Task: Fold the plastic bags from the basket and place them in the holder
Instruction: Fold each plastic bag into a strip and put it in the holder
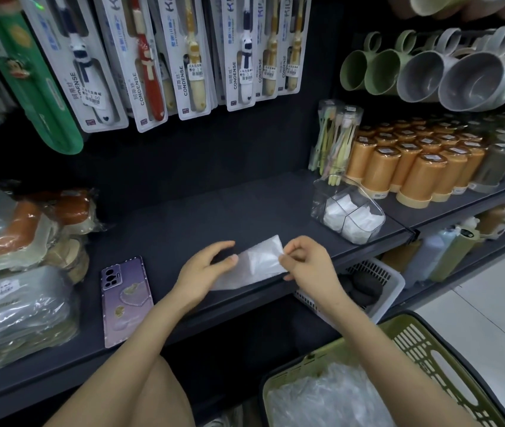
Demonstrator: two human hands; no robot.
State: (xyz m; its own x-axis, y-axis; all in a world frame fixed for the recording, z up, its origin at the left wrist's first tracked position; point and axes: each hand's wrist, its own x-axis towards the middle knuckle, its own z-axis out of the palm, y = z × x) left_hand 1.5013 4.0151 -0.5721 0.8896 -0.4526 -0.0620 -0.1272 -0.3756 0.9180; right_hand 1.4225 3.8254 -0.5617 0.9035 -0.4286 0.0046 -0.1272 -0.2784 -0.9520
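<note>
You're working at the dark shelf (183, 217) that's running across the middle of the frame. At the lower right the green basket (448, 365) is sitting below the shelf edge, and a heap of crumpled clear bags (322, 399) is lying inside it. Over at the right end of the shelf the clear holder (326, 192) is standing with some folded white bags (353, 217) tucked inside it. A purple phone (126, 300) is lying face down at the lower left of the shelf, well apart from your hands.

Dead center, the plastic bag (257, 263) is lying flat on the shelf near its front edge as a narrow, cloudy white strip, tilting up toward the right. Your left hand (205, 269) is staying pretty loose, fingers mostly straight, and its thumb is pressing down on the strip's left end. Your right hand (309, 263) is curling in tight and pinching the strip's right edge between thumb and fingertips.
</note>
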